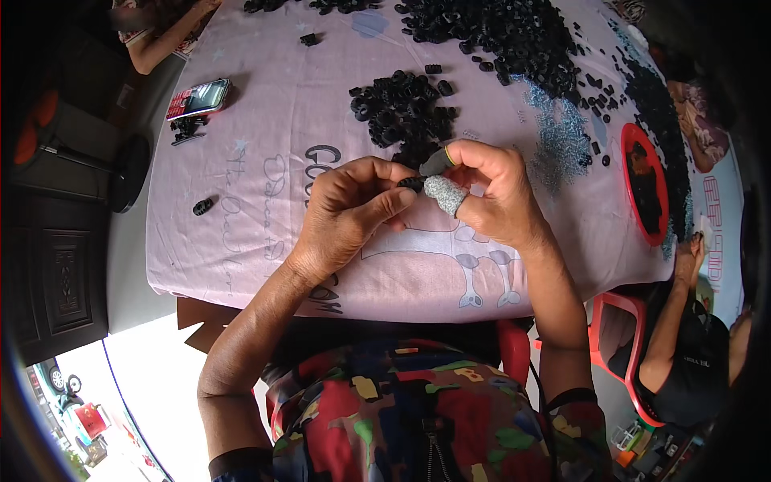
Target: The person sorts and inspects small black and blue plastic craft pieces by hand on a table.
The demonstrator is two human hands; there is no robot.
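Observation:
My left hand [341,210] and my right hand [502,197] meet above the near middle of the table. Pinched between the left thumb and fingers is a small black ribbed part [410,183]. The right thumb wears a grey knitted finger cover, and a darker cover sits on the index finger. Those two covered fingertips close on the part's right end; whether they also hold a tiny piece is hidden. Just beyond the hands lies a small heap of similar black parts [401,108]. A single ribbed part [204,206] rests to the left.
A pink printed cloth [249,233] covers the table. Larger black heaps [498,36] lie at the far side, beside scattered small bluish-silver pieces [554,128]. A red basin [629,189] stands right, a propped phone [197,98] left. Other people sit at the right and far left.

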